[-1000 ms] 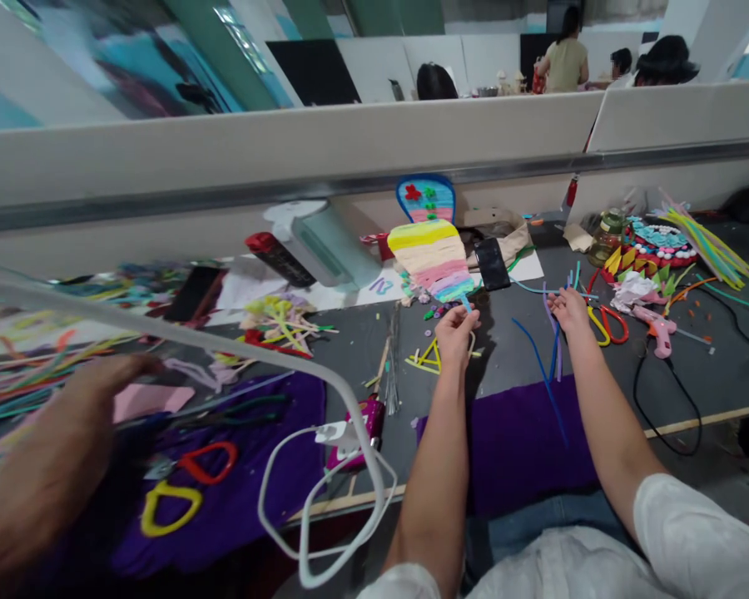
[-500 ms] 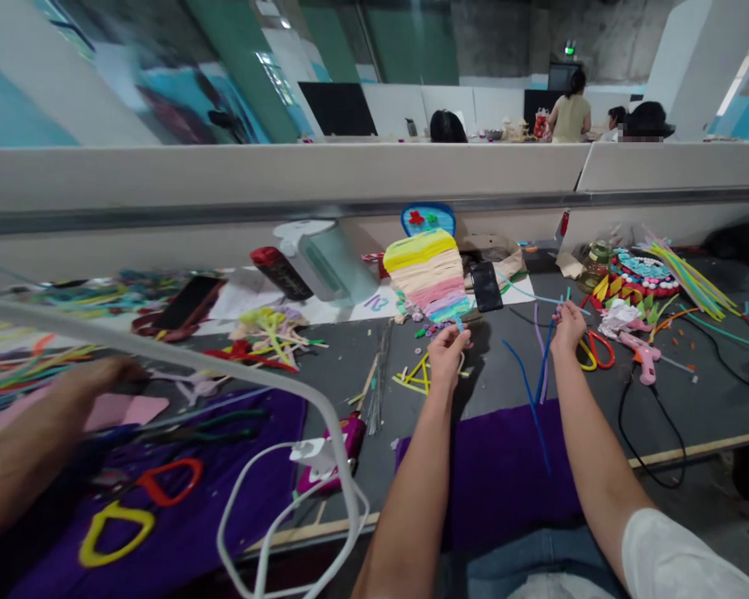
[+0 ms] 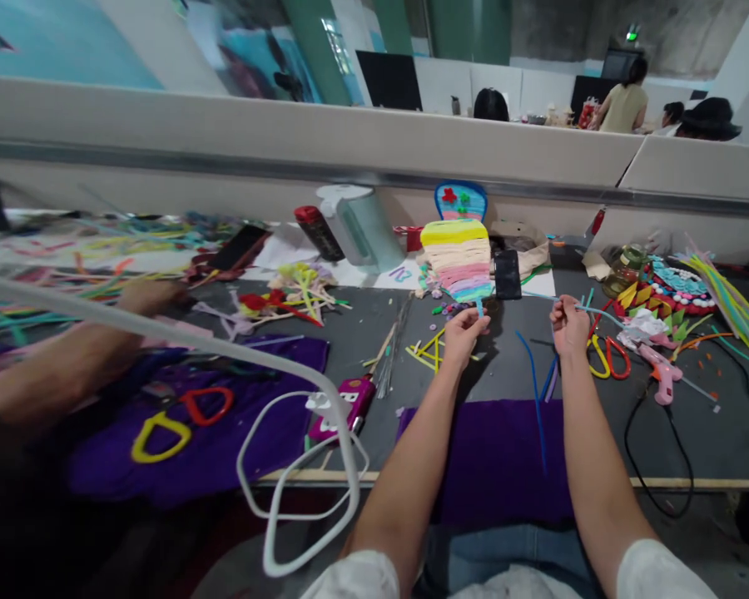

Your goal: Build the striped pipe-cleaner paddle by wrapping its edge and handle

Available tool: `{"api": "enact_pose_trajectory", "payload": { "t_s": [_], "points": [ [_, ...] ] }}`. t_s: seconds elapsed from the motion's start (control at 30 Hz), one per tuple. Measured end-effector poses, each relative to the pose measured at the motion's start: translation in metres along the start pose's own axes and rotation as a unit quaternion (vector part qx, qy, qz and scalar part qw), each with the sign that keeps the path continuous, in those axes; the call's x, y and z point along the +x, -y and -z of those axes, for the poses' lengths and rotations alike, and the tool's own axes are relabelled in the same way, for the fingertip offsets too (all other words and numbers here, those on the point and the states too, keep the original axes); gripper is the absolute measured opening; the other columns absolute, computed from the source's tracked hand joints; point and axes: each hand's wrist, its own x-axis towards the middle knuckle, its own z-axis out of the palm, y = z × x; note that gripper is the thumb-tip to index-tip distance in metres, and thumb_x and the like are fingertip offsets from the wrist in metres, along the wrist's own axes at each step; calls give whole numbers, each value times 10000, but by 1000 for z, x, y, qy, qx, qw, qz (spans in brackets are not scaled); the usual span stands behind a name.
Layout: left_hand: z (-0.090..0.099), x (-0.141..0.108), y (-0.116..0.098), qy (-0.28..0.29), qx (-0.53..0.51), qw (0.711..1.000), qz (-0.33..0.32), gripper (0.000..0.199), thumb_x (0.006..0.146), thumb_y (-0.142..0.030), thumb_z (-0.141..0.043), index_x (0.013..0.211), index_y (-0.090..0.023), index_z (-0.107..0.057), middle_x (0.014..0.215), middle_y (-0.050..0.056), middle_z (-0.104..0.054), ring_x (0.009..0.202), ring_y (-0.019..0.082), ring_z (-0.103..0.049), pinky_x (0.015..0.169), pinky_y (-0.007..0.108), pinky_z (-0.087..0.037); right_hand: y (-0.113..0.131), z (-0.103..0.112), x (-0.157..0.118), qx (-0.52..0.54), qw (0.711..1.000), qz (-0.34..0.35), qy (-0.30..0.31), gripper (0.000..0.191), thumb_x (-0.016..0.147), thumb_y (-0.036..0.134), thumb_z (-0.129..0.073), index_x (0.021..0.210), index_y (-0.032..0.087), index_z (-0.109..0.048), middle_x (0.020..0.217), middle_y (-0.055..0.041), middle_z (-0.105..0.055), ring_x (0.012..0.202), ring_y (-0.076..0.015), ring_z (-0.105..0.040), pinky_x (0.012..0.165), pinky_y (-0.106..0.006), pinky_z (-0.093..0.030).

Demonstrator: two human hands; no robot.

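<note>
My left hand [image 3: 467, 337] is closed in a pinch on a short light blue stem at the lower end of a fan-shaped piece of pipe cleaners [image 3: 455, 258], striped yellow, cream, pink and blue. To its right, my right hand [image 3: 569, 324] pinches a light blue pipe cleaner [image 3: 602, 313], which sticks out on both sides of the fingers. Dark blue pipe cleaners [image 3: 533, 374] lie below, partly behind my right wrist. Under my forearms is a purple cloth [image 3: 505, 457]. A black phone [image 3: 508, 274] is just right of the fan.
At right are red-yellow scissors [image 3: 617, 358], a pink glue gun [image 3: 665, 374] with its cord, and a glass jar [image 3: 627, 266]. A pale kettle [image 3: 365, 229] stands behind. On the left, a white tube [image 3: 225, 345] crosses before a co-worker's arm [image 3: 93, 349] and another pair of scissors [image 3: 209, 405].
The view has turned, so the table appears shifted to the right. Both my hands keep their pinch, and the light blue pipe cleaner now extends further right of my right hand.
</note>
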Motion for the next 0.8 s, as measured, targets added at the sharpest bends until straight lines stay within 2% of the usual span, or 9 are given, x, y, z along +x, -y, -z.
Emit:
{"api": "enact_pose_trajectory", "payload": {
  "t_s": [0.13,0.27,0.5,0.8],
  "points": [
    [-1,0,0,12,5,1000,3,412,566,-388,-807,872,-137,-694,704,-6,-629,625,109,-558,624,278,-537,-8,-14,-13,-35,994,-75,70,311,617,373,-804,741,162,-612,616,27,-594,469,-38,-463,430,-164,-385],
    [-2,0,3,33,3,999,0,414,579,-379,-812,894,-137,-698,698,-8,-625,623,105,-551,620,270,-538,-16,-22,-21,-65,986,-111,104,315,587,383,-818,719,163,-634,601,29,-610,460,-36,-476,432,-159,-392],
    [-4,-1,3,44,-8,999,-14,418,604,-398,-805,926,-147,-718,710,-3,-623,628,106,-541,603,268,-543,-15,-24,-23,-96,984,-105,107,300,593,394,-807,711,182,-631,593,41,-597,457,-38,-464,434,-162,-383],
    [-9,-7,-2,42,-25,999,8,372,607,-393,-806,874,-148,-722,691,-3,-611,577,88,-517,577,248,-527,-14,-28,-26,-149,979,-81,115,318,601,401,-785,736,186,-595,566,62,-557,453,-46,-452,438,-174,-359]
  ]
}}
